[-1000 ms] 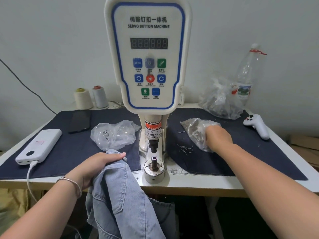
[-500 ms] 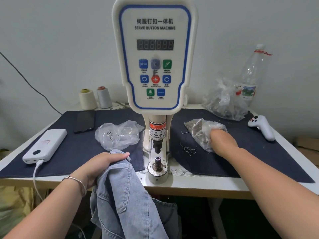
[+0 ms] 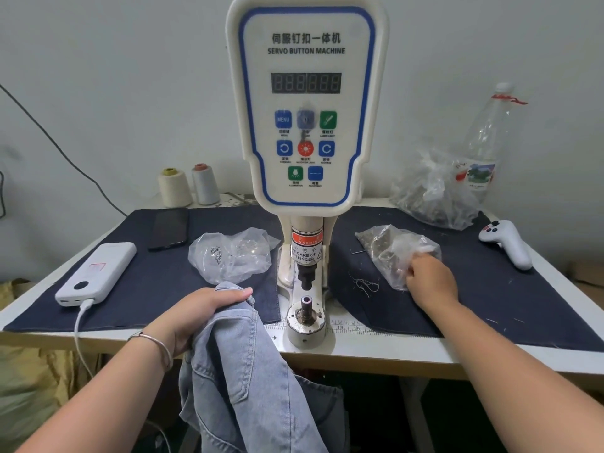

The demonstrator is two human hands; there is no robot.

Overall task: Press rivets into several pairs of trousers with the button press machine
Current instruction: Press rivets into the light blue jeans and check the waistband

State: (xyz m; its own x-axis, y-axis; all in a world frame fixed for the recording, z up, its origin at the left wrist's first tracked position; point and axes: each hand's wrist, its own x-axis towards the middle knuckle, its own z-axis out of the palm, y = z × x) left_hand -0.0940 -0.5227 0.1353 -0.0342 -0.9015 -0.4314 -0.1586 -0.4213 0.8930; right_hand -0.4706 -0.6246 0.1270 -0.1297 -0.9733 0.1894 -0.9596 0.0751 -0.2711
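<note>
The button press machine point(image 3: 306, 125) stands at the middle of the table point(image 3: 376, 351), its lower die post point(image 3: 306, 305) bare. Just left of the machine's base, the light denim trousers point(image 3: 242, 371) hang over the table's front edge, the left hand point(image 3: 202, 312) curled tight on their upper fold. Right of the machine, the right hand point(image 3: 431, 281) rests against a clear bag of rivets point(image 3: 389, 250); whether its fingers pinch anything cannot be told. Another clear bag point(image 3: 232, 253) lies left of the machine.

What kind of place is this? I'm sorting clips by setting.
Probably a small garment workshop: a servo button machine on a worktable, thread cones by the wall, and jeans held in the left hand.
</note>
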